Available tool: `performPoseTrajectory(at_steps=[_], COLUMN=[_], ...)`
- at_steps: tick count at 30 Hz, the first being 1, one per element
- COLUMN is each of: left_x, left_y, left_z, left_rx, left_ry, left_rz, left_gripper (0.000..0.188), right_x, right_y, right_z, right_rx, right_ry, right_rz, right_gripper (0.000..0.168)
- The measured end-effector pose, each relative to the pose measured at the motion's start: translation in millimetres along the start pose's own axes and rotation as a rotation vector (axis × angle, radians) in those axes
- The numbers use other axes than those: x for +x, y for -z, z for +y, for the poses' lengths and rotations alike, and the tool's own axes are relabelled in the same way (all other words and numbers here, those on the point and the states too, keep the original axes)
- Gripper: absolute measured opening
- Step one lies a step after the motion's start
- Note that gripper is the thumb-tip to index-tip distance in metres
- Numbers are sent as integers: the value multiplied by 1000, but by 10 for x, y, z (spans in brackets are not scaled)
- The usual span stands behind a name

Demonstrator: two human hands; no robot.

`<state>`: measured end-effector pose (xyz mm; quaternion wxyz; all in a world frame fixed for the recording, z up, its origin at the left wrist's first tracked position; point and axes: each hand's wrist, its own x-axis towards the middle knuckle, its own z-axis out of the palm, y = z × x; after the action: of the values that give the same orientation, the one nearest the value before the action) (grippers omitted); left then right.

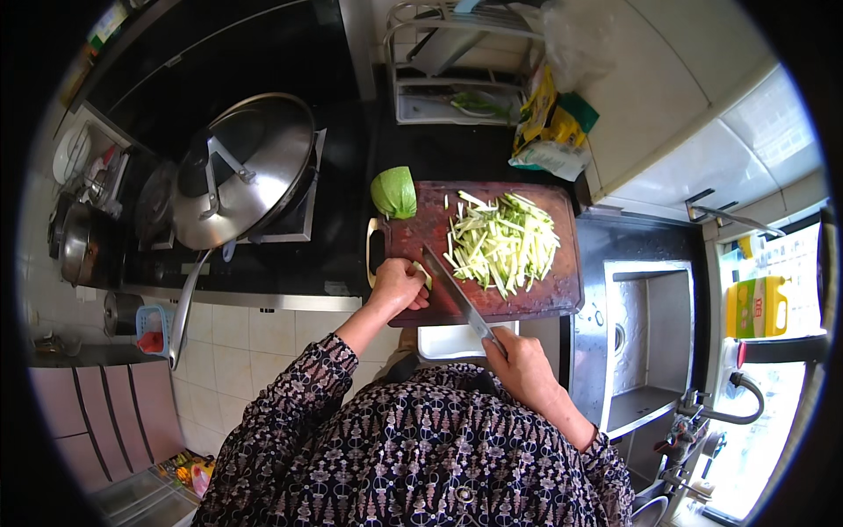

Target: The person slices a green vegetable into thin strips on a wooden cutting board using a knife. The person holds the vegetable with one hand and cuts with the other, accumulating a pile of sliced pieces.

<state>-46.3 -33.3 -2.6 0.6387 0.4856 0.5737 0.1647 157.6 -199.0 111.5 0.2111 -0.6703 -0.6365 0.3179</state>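
Observation:
My right hand (pixel 522 366) grips the handle of a kitchen knife (pixel 459 296), whose blade lies across the left part of a dark wooden cutting board (pixel 487 311) and points up and left. At the board's left edge my left hand (pixel 398 284) holds a small piece of pale green vegetable (pixel 423 273), partly hidden by the fingers. A pile of thin green and white vegetable strips (pixel 506 244) covers the board's right half. A cut piece of round green squash (pixel 394 192) rests by the board's upper left corner.
A wok with a steel and glass lid (pixel 263 171) stands on the stove at left, its long handle (pixel 186 309) jutting past the counter edge. Behind the board are a metal rack (pixel 458 82) and yellow and green bags (pixel 552 128). A sink (pixel 649 336) lies right.

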Motion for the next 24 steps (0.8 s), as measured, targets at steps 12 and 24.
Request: performPoseTrajectory(at_steps=[12,24], left_x=[-16,-8], left_y=[-13,-19], left_z=[22,-23], left_rx=[-25,-11], left_ry=[-26,-52], left_rz=[6,-2], left_gripper=[22,22], right_x=[355,466], right_y=[-238,-214], right_z=[-7,130], right_rx=[-306,-78], right_ry=[-8,-26], right_rz=[-108,-102], right_gripper=[12,20])
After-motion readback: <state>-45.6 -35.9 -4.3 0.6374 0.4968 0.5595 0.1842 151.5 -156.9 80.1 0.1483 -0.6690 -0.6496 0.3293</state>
